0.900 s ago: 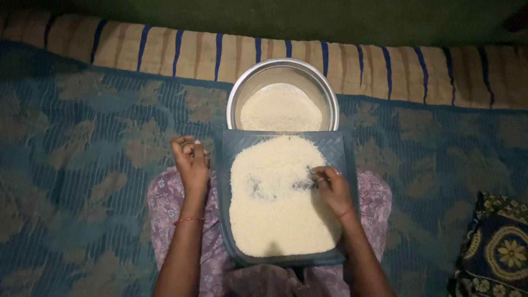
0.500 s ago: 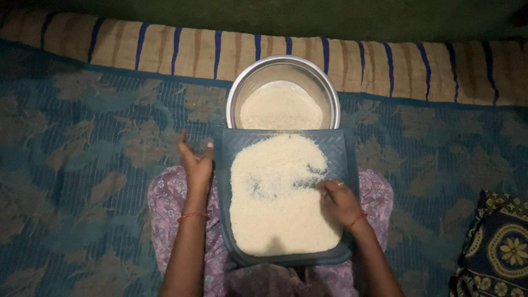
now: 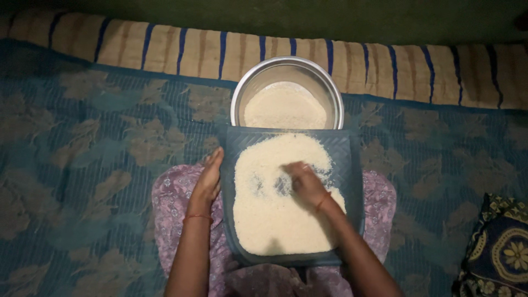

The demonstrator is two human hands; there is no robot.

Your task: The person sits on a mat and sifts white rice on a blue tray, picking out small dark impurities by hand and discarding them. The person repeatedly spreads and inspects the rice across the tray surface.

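With the flat left hand (image 3: 207, 180) steadying the blue plastic tray (image 3: 353, 165) on the lap, the loosely open right hand (image 3: 306, 183) swept white rice (image 3: 275, 220) that risked spilling onto the patterned blue mat (image 3: 99, 143).

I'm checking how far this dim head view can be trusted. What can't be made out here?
- Right hand: motion-blurred over the rice; its fingertips and whether they pinch anything cannot be told.
- Tray: near edge hidden by the person's lap and forearms.
- Steel bowl: near rim covered by the tray.
- Patterned cushion: cut off by the right and bottom edges.
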